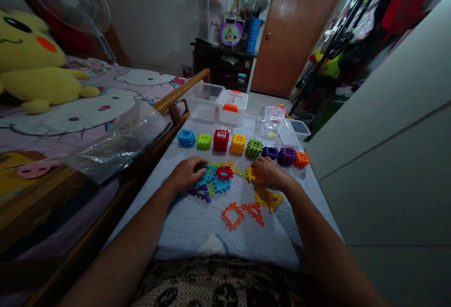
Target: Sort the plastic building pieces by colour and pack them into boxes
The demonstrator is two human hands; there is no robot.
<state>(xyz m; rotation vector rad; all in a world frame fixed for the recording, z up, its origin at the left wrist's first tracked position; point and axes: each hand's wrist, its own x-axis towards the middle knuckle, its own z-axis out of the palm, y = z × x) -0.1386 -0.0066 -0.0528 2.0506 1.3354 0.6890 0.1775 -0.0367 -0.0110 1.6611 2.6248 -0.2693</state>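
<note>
My left hand [187,173] rests at the left edge of a loose pile of blue, green, purple and red toothed plastic pieces [215,180], its fingers curved over the edge pieces. On the right, my right hand [270,173] has its fingers closed around a yellow-orange piece [251,174]. Below that hand lie flat yellow pieces [268,199], with an orange square frame [233,216] and an orange triangular piece [254,212] nearer to me. A row of coloured blocks stands behind my hands, including a red one [221,141] and a yellow one [238,144].
Clear plastic boxes [204,105] stand along the far end of the cloth-covered table [190,236]. A bed with a wooden rail [183,91] and a plastic bag [120,142] is at the left; a pale cabinet [391,157] borders the right.
</note>
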